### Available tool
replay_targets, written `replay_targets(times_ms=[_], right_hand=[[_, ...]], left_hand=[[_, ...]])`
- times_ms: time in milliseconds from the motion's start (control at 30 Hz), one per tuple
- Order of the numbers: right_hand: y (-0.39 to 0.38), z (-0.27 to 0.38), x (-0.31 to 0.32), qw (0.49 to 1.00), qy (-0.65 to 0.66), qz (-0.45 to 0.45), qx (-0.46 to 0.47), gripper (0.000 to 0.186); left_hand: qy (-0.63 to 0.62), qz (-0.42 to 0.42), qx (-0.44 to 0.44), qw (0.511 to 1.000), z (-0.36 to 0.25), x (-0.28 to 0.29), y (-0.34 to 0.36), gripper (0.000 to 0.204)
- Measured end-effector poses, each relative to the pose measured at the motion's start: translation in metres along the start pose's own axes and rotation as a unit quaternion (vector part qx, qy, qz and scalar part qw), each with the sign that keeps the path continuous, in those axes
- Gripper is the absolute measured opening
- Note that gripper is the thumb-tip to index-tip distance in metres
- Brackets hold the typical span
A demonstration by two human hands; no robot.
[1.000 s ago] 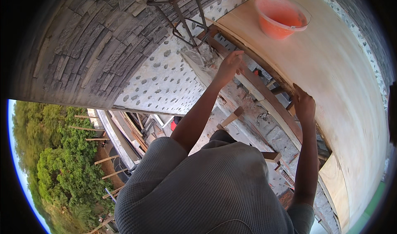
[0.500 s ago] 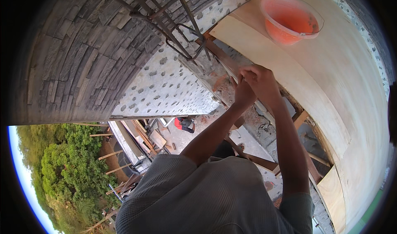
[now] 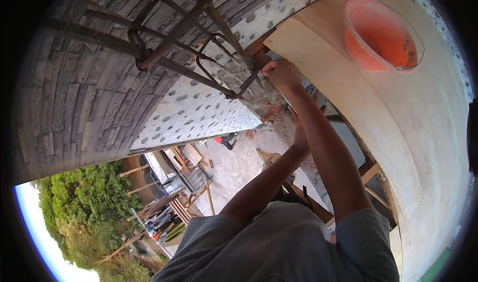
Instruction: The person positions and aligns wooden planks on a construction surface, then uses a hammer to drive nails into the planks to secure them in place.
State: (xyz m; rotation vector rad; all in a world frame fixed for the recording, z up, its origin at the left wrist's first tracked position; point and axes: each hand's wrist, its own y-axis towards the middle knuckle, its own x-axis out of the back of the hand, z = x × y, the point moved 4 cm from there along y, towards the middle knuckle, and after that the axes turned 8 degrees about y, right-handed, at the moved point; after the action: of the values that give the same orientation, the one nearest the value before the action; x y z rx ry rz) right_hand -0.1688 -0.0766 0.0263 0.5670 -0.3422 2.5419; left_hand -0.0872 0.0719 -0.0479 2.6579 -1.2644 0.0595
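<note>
My right hand [image 3: 283, 76] is closed, its fingertips bent together beside the end of a steel rebar cage [image 3: 244, 85] and a brown timber strip [image 3: 262, 58]. What those fingers grip, if anything, is hidden. Lower down, my left hand [image 3: 300, 127] has its fingers stretched out and apart, against or close to the rough concrete edge [image 3: 280, 120]. My right forearm crosses in front of it and covers part of the palm. Pale plywood sheets [image 3: 348, 97] lie just right of both hands, with a dark gap along their edge.
An orange bucket [image 3: 371, 38] with a wire handle sits on the plywood at upper right. Left of me rises a grey stone-clad wall [image 3: 74, 97] beside a white, dark-spotted wall face [image 3: 199, 107]. Far below, a person in red [image 3: 222, 140] is near stacked timber [image 3: 186, 157].
My right hand has moved up and away to the rebar cage. The two hands, together before, are now apart, and the left fingers have opened. My view has shifted, with the cage larger.
</note>
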Motion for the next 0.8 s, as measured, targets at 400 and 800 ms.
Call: replay_targets(times_ms=[400, 800], right_hand=[[-0.056, 0.025, 0.027, 0.996, 0.0, -0.008, 0.083, 0.023], [-0.031, 0.007, 0.004, 0.956, -0.214, -0.026, 0.2, 0.021]], left_hand=[[0.259, -0.011, -0.051, 0.964, -0.005, 0.011, -0.003, 0.068], [0.379, -0.022, -0.087, 0.921, -0.031, 0.016, 0.007, 0.077]])
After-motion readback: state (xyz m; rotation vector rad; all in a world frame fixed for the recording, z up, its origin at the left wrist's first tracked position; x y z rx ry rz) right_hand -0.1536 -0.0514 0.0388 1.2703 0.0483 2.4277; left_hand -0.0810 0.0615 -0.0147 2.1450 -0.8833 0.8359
